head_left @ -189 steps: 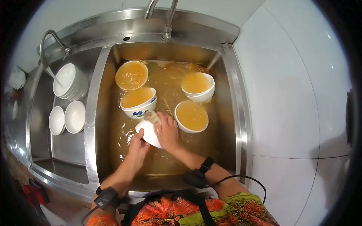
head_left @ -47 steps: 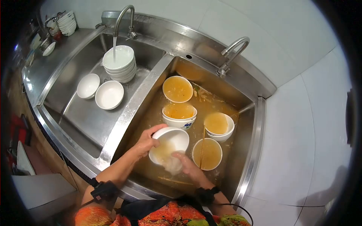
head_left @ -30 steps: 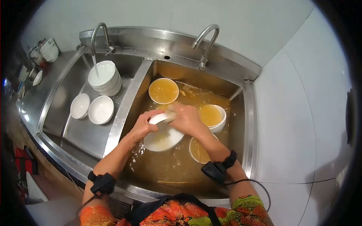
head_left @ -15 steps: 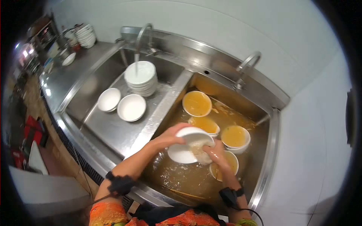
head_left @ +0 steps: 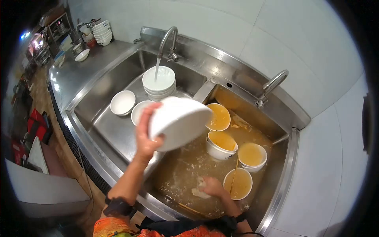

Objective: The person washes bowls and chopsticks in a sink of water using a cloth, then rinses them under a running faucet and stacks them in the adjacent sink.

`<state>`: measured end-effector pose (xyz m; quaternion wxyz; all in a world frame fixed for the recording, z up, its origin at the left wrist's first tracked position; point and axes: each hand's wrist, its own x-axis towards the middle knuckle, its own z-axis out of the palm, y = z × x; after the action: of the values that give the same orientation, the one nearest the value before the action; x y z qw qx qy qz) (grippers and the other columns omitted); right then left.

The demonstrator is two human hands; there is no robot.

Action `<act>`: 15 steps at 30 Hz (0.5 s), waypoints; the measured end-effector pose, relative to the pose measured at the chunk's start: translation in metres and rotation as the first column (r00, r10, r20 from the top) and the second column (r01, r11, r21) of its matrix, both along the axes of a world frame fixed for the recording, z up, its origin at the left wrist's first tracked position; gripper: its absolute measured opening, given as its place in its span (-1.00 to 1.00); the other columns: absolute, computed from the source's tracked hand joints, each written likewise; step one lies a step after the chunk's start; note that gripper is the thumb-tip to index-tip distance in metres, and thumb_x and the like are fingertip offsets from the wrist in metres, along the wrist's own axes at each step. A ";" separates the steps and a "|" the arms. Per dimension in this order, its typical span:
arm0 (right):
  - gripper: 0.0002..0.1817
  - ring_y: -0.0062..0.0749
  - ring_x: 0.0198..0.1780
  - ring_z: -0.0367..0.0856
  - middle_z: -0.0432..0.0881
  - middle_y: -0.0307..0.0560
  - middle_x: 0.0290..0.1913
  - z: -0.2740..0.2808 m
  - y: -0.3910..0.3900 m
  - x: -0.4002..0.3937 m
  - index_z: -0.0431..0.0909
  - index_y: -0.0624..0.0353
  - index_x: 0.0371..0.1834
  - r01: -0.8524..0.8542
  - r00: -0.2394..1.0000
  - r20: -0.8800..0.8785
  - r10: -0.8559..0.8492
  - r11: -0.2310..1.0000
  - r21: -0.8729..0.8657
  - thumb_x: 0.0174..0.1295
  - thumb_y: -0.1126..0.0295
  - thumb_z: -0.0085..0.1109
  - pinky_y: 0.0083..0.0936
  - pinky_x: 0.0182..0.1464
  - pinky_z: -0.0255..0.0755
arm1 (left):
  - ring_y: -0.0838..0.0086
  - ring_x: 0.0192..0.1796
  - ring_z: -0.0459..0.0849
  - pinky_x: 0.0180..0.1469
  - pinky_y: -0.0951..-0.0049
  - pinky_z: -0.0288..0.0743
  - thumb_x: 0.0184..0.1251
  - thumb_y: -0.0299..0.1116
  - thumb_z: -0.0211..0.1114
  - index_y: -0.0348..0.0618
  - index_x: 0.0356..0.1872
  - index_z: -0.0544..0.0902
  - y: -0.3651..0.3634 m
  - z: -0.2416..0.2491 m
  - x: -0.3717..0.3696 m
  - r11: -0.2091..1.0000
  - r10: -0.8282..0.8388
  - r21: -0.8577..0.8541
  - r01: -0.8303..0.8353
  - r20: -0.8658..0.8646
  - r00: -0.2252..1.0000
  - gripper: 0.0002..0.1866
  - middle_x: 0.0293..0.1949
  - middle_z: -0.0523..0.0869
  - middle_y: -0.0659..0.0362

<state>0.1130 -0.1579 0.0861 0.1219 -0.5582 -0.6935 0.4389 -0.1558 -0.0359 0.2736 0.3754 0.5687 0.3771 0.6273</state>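
The left hand [head_left: 144, 136] grasps a tilted bowl [head_left: 181, 122] in its fingers, raised over the divider [head_left: 203, 91]. The right hand [head_left: 214, 187] clutches a cloth [head_left: 200, 190] in the right sink [head_left: 279, 181], left of 1 near filled bowl [head_left: 242, 184].

I face a pale tiled wall [head_left: 205, 23] with thin joints. To my left: steel table [head_left: 98, 62], brown floor [head_left: 66, 155], blurred shelving [head_left: 59, 27], small bright lights [head_left: 25, 36] beyond.
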 end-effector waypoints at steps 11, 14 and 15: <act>-0.48 0.06 -0.09 0.57 0.59 0.27 -0.19 -0.028 -0.044 0.024 0.56 0.23 -0.15 0.090 0.923 0.383 0.031 0.952 -0.293 -0.09 0.04 0.22 -0.18 -0.05 0.42 | 0.41 -0.26 0.52 -0.13 0.39 0.42 -0.12 -0.41 0.18 -0.32 -0.21 0.54 0.117 -0.176 -0.224 0.704 0.582 -0.521 -0.482 0.035 0.812 -0.64 -0.35 0.55 0.13; -0.49 0.07 -0.10 0.56 0.59 0.27 -0.19 -0.024 -0.050 0.027 0.55 0.20 -0.11 0.134 0.936 0.351 -0.013 0.937 -0.323 -0.08 0.07 0.22 -0.17 -0.06 0.42 | 0.28 -0.26 0.59 -0.20 0.26 0.48 -0.08 -0.34 0.18 -0.42 -0.38 0.60 0.114 -0.174 -0.227 0.505 0.706 -0.634 -0.585 -0.086 0.703 -0.70 -0.29 0.62 0.00; -0.49 0.07 -0.10 0.56 0.59 0.27 -0.19 -0.017 -0.050 0.029 0.55 0.20 -0.11 0.181 0.931 0.362 -0.049 0.922 -0.342 -0.08 0.07 0.22 -0.17 -0.06 0.42 | 0.25 -0.24 0.60 -0.18 0.22 0.48 -0.10 -0.31 0.19 -0.45 -0.33 0.61 0.116 -0.180 -0.236 0.541 0.669 -0.613 -0.575 -0.100 0.737 -0.64 -0.29 0.62 -0.02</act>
<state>0.1416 -0.2082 0.0696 -0.0833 -0.6798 -0.5745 0.4482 -0.3918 0.0800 0.0932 0.3155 0.1974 0.7059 0.6026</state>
